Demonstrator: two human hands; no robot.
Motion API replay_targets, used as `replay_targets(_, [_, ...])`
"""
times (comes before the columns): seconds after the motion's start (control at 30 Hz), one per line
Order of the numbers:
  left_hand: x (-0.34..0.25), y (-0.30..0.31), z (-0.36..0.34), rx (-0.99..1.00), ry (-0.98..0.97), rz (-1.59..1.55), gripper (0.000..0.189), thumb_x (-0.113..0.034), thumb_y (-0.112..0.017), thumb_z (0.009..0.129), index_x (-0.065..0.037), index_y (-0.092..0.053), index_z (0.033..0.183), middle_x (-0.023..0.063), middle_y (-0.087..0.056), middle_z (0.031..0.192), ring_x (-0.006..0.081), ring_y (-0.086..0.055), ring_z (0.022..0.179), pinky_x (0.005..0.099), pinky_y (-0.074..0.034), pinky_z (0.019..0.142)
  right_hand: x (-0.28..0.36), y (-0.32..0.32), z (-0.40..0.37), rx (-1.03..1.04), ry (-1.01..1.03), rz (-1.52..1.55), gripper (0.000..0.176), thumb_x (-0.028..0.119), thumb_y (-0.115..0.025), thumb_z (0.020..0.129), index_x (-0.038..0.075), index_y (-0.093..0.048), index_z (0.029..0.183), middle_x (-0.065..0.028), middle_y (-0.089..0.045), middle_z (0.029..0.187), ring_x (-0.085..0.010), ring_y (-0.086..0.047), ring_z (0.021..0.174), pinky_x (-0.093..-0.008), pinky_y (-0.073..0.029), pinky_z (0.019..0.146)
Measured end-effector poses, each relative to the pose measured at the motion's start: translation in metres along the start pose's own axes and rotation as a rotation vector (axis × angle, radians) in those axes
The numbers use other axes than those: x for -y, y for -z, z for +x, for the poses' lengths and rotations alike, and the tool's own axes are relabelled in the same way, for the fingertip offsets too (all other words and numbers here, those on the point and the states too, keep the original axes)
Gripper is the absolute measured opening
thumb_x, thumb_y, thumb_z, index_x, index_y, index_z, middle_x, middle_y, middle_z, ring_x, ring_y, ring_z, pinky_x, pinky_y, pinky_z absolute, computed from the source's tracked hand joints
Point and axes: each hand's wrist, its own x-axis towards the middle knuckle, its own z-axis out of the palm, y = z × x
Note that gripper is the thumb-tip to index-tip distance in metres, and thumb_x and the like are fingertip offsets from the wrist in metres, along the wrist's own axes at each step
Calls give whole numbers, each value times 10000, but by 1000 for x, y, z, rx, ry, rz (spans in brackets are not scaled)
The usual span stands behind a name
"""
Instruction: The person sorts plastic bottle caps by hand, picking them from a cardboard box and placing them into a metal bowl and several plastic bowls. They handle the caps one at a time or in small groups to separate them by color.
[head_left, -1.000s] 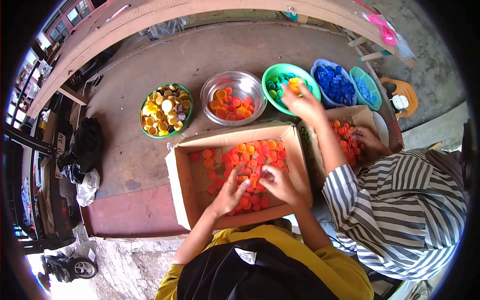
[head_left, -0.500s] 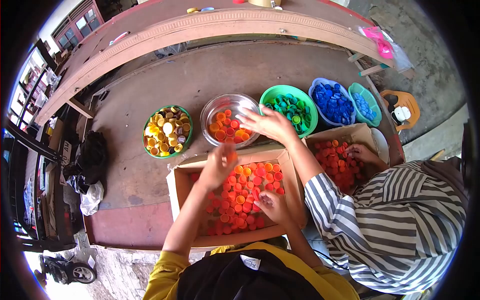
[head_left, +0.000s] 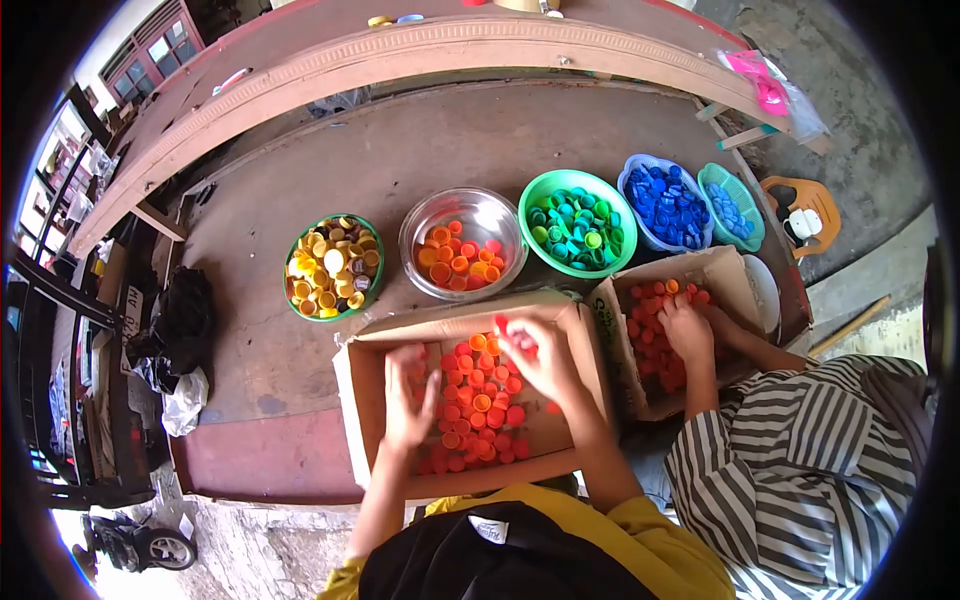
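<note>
A cardboard box [head_left: 361,405] before me holds many red and orange bottle caps [head_left: 483,402]. Inside its left part is my left hand [head_left: 405,412], thumb and fingers apart; the fingertips are blurred by motion. Over the box's far right part, my right hand [head_left: 545,365] pinches a red bottle cap [head_left: 502,325], with more red showing by its fingers. Just beyond the box stands a metal bowl [head_left: 500,212] containing orange and red caps [head_left: 460,262].
A green basket of yellow caps [head_left: 333,268] stands left of the metal bowl. To the right are a green basin [head_left: 578,222], a blue basket [head_left: 666,203] and a teal basket [head_left: 731,207]. A co-worker's hands [head_left: 690,335] are in a second cardboard box [head_left: 655,403].
My left hand has moved down and left into the box. My right hand has risen toward its far side. The co-worker's arm has withdrawn from the metal bowl to the second box.
</note>
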Motion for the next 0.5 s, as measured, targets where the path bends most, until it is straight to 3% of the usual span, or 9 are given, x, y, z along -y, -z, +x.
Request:
replay_targets(0.07, [-8,11,-20,129,52,169,349,-27,-606,753,-11,-457,1068,134,-484,978,229,-494,811,314,-443,729,-6,-5,37,-78,70,-16,113,46,-639,757,2,-542,794,-66,-583,750,-120,-572,656,-229,-455,573])
replay_targets(0.13, [4,15,-39,254,195,182,373,-25,-616,728,-10,-462,1069,156,-471,1011,283,-505,876,356,-444,763,-6,-2,68,-3,76,-118,211,61,-635,755,11,-537,936,-89,-585,786,-179,-580,694,-272,-472,632])
replay_targets(0.2, [21,15,-51,264,133,269,384,-30,-618,722,-11,-460,1072,169,-457,1036,321,-497,927,378,-438,786,-23,-9,79,30,-36,-369,403,98,-617,750,48,-453,1115,-157,-576,938,-315,-572,876,-370,-467,752])
replay_targets(0.23, [28,17,-57,272,103,315,390,-32,-619,718,-12,-459,1073,176,-450,1049,341,-492,952,389,-435,797,-24,-10,77,1,-10,-389,558,115,-613,750,81,-348,1239,-171,-554,999,-327,-548,926,-403,-449,796])
replay_targets(0.33, [46,19,-63,342,289,257,395,-41,-619,718,-11,-456,1076,192,-426,1082,378,-466,999,396,-427,823,-3,1,53,-52,11,-348,446,57,-603,737,51,-435,1150,-174,-546,912,-317,-555,829,-393,-460,706])
replay_targets(0.4, [55,18,-65,380,351,304,420,-69,-632,714,-18,-453,1091,189,-418,1113,367,-458,1019,390,-412,860,0,10,23,-38,-19,-247,218,34,-591,736,13,-489,927,-148,-557,775,-304,-567,664,-389,-459,598])
replay_targets(0.5, [65,15,-70,476,425,349,462,-115,-646,714,-33,-443,1121,166,-419,1137,344,-446,1057,382,-390,903,-12,16,-25,16,-72,-395,209,58,-612,721,18,-503,895,-159,-571,774,-305,-586,681,-398,-457,587])
